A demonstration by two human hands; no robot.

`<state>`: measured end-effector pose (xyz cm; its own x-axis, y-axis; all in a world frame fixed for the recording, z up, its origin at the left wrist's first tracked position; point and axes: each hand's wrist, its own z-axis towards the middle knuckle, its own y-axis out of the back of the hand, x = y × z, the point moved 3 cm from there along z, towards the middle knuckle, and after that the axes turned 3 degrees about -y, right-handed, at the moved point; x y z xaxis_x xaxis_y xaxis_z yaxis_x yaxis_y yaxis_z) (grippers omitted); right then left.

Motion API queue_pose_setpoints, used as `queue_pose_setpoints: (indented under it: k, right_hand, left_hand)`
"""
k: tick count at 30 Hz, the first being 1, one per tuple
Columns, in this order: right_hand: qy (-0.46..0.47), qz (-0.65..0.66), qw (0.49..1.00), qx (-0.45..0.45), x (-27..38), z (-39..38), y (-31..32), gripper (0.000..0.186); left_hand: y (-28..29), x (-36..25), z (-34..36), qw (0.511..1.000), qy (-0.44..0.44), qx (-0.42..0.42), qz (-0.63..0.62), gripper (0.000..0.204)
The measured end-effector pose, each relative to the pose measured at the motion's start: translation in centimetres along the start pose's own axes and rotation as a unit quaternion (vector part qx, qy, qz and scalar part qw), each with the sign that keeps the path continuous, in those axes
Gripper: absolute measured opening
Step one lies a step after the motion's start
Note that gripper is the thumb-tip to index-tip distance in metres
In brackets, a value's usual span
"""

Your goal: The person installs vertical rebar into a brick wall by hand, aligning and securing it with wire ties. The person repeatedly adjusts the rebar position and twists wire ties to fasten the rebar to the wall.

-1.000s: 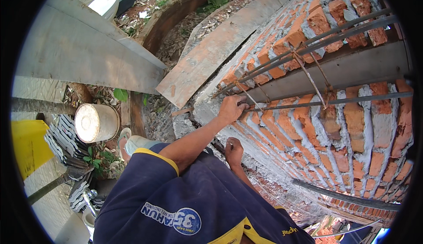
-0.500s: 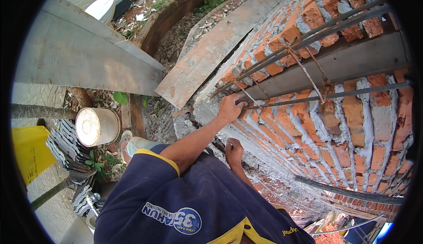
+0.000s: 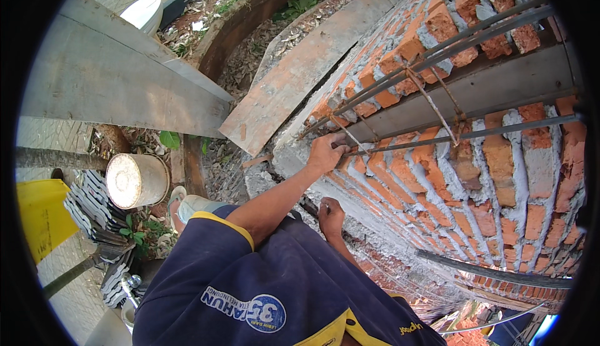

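My left hand (image 3: 326,155) reaches out to the near end of a steel reinforcing bar (image 3: 462,135). Its fingers are closed round that end, beside the brick wall's corner. The bar belongs to a rebar cage, tied to upper bars (image 3: 431,58) by thin rusty stirrups (image 3: 432,101), in a channel between two brick faces. Lower down and nearer my body, my right hand (image 3: 331,216) is closed, thumb up, in front of the wall's grey base. Whatever is in its fingers, if anything, is hidden.
The brick wall (image 3: 494,196) with rough mortar fills the right side. A long board (image 3: 300,77) lies along it, and a large grey panel (image 3: 125,71) spans the upper left. A whitish bucket (image 3: 140,180), stacked roof tiles (image 3: 94,205) and a yellow object (image 3: 40,215) stand at left.
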<state>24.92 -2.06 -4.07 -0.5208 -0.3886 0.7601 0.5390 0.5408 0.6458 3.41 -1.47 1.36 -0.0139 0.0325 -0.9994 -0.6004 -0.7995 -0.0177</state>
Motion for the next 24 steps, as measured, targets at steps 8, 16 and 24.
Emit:
queue_pose_setpoints:
  k: [8,16,24]
  right_hand:
    - [0.002,-0.019,1.000,0.004,0.1,0.3,0.1,0.013]
    - [-0.015,0.004,1.000,0.005,-1.2,0.6,-0.3,0.013]
    - [-0.018,0.000,1.000,0.009,-1.4,0.5,-0.4,0.013]
  left_hand:
    - [0.0,0.0,0.7,0.996,0.042,0.061,-0.049,0.025]
    - [-0.2,0.8,0.9,0.994,0.066,0.067,-0.062,0.047]
    - [-0.4,1.6,1.0,0.992,0.068,0.083,-0.074,0.049]
